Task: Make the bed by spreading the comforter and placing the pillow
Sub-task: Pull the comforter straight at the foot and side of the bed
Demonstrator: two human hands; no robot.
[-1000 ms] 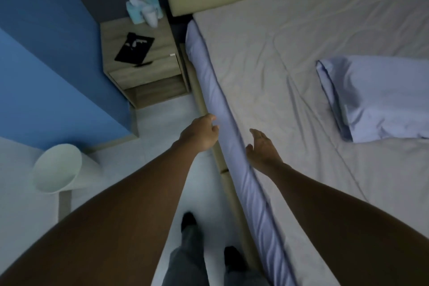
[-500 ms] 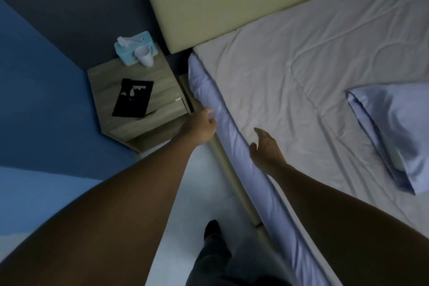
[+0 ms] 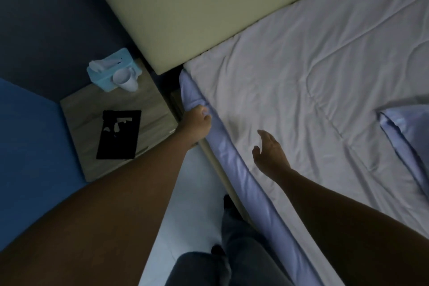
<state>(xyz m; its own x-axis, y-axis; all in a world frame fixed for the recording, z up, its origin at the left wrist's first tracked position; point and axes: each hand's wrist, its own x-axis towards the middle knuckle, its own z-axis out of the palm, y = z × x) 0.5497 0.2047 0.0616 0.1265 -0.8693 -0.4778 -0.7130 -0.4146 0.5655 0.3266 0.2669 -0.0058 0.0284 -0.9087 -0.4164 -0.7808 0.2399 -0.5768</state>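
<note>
A pale grey comforter point(image 3: 301, 90) lies spread over the bed up to the headboard. Its lavender edge point(image 3: 232, 165) hangs down the bed's left side. My left hand point(image 3: 197, 121) is closed on that lavender edge near the top corner, bunching the fabric. My right hand point(image 3: 270, 153) hovers over the comforter just inside the edge, fingers apart, holding nothing. A lavender pillow point(image 3: 408, 137) rests on the comforter at the right, partly cut off by the frame.
A beige headboard point(image 3: 197, 11) runs along the top. A wooden nightstand point(image 3: 153, 109) stands left of the bed with a tissue box point(image 3: 109, 69), a white cup point(image 3: 126, 80) and a black flat object point(image 3: 119, 134). My legs stand on the pale floor point(image 3: 185, 216).
My left hand moved up along the bed's side toward the top corner and closed on the lavender edge. My right hand followed over the comforter. The view shifted toward the headboard.
</note>
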